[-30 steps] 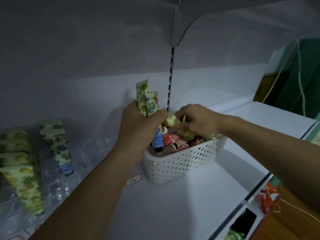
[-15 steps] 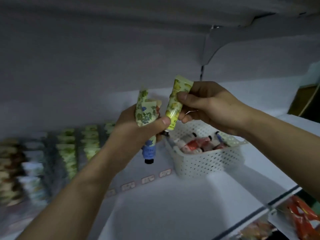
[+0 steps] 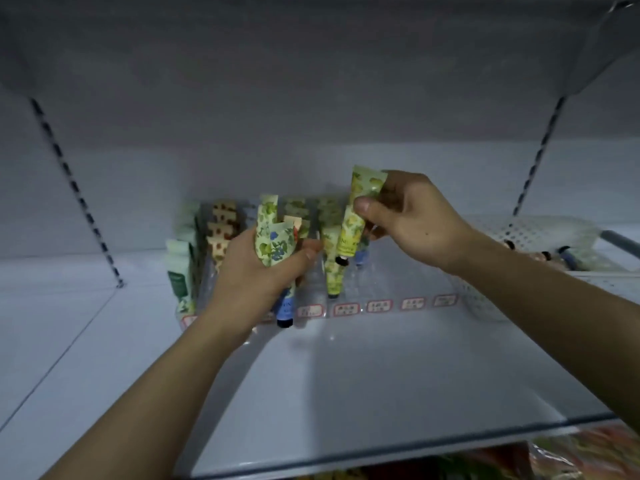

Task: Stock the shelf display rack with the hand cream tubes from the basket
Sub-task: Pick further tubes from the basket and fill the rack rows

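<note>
My left hand (image 3: 256, 271) grips a bunch of hand cream tubes (image 3: 275, 242), their crimped ends up and a blue cap hanging below the fist. My right hand (image 3: 408, 216) pinches one yellow-green lemon tube (image 3: 356, 216), cap down, just above the clear display rack (image 3: 377, 271). The rack's left lanes hold rows of tubes (image 3: 221, 233); its right lanes show bare plastic. The white perforated basket (image 3: 519, 233) stands to the right of the rack, with a few tubes in it.
Red-and-white price tags (image 3: 379, 305) line the rack's front edge. A slotted upright (image 3: 69, 178) runs down the back panel at left, another (image 3: 540, 150) at right. The upper shelf (image 3: 311, 64) hangs close overhead. Colourful goods (image 3: 571, 452) lie on the shelf below.
The view has swung left from the basket to the rack. My right hand lifted the lemon tube out of the basket and carried it over the rack; my left hand keeps its bunch.
</note>
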`<action>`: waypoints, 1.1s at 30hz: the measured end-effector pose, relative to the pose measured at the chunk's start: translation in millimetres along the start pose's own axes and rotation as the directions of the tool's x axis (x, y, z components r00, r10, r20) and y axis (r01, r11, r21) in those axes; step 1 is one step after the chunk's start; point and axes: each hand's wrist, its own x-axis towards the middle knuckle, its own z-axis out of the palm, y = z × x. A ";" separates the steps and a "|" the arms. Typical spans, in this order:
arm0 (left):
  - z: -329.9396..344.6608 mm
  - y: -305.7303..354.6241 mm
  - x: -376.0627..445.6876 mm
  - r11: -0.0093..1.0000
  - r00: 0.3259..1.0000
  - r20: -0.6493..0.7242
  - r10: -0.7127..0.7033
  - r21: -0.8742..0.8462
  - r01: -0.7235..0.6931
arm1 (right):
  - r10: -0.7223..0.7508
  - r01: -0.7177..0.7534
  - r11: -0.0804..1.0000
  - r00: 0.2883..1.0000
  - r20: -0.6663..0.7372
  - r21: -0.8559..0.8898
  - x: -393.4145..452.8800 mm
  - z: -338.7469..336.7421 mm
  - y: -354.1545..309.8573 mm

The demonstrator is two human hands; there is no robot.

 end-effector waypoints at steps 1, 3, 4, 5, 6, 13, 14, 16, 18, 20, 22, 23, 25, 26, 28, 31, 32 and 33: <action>-4.5 -3.5 -2.0 1.000 1.000 -0.010 -0.008 -0.005 0.008 | -0.009 0.010 0.997 1.000 0.015 -0.080 -0.9 6.9 5.0; -9.2 -8.0 -6.6 1.000 1.000 0.000 -0.006 -0.023 0.006 | -0.028 0.036 0.977 0.999 0.040 -0.211 -4.0 19.6 15.2; -9.9 -10.4 -9.1 1.000 1.000 0.011 0.007 -0.030 -0.006 | -0.052 0.059 0.964 0.998 0.036 -0.258 -6.1 24.8 18.8; -10.2 -13.7 -11.3 0.999 1.000 0.016 0.020 -0.040 -0.019 | -0.080 0.086 0.952 0.996 0.033 -0.295 -8.1 29.4 20.3; -10.2 -17.5 -13.2 0.998 1.000 0.012 0.028 -0.061 -0.027 | -0.105 0.111 0.940 0.994 0.035 -0.321 -10.3 33.4 20.1; -9.0 -35.7 -14.8 0.990 1.000 -0.026 0.000 -0.143 -0.004 | -0.215 0.194 0.900 0.976 -0.012 -0.390 -9.8 43.5 22.2; -8.3 -35.7 -15.2 0.988 0.999 -0.032 -0.015 -0.154 0.010 | -0.231 0.207 0.897 0.973 -0.015 -0.391 -9.7 43.6 21.9; -6.3 -36.6 -15.7 0.980 0.999 -0.029 -0.037 -0.195 0.031 | -0.261 0.234 0.888 0.965 -0.015 -0.395 -9.7 43.9 23.5; -3.3 -38.4 -15.5 0.972 0.998 -0.018 -0.057 -0.230 0.052 | -0.275 0.247 0.885 0.961 -0.017 -0.394 -10.8 43.3 25.9; -1.9 -41.2 -15.3 0.963 0.997 -0.005 -0.073 -0.260 0.069 | -0.259 0.231 0.889 0.966 -0.018 -0.395 -12.9 42.4 28.4; -1.5 -43.7 -14.9 0.950 0.997 0.017 -0.075 -0.303 0.077 | -0.222 0.201 0.906 0.975 -0.013 -0.372 -16.2 42.1 30.9; -1.4 -44.6 -14.6 0.948 0.997 0.024 -0.069 -0.311 0.073 | -0.199 0.182 0.920 0.980 -0.014 -0.346 -18.0 42.5 32.3; -1.0 -48.1 -14.2 0.955 0.998 0.024 -0.053 -0.290 0.058 | -0.168 0.154 0.941 0.986 -0.021 -0.301 -21.7 44.9 35.2; -0.5 -49.1 -14.2 0.959 0.999 0.024 -0.048 -0.279 0.053 | -0.173 0.157 0.941 0.985 -0.026 -0.300 -23.4 45.9 36.3; 1.0 -50.4 -14.8 0.957 0.998 0.029 -0.052 -0.285 0.058 | -0.224 0.199 0.920 0.974 -0.035 -0.337 -25.9 48.5 38.4; 2.8 -53.1 -15.1 0.953 0.997 0.055 -0.055 -0.294 0.069 | -0.296 0.250 0.884 0.953 -0.061 -0.395 -31.0 56.0 43.6; 3.0 -54.2 -15.3 0.955 0.997 0.064 -0.053 -0.289 0.069 | -0.315 0.262 0.869 0.947 -0.059 -0.420 -33.2 59.9 45.6; 3.3 -55.4 -15.7 0.956 0.996 0.073 -0.048 -0.286 0.067 | -0.334 0.277 0.850 0.941 -0.050 -0.448 -35.6 64.0 48.1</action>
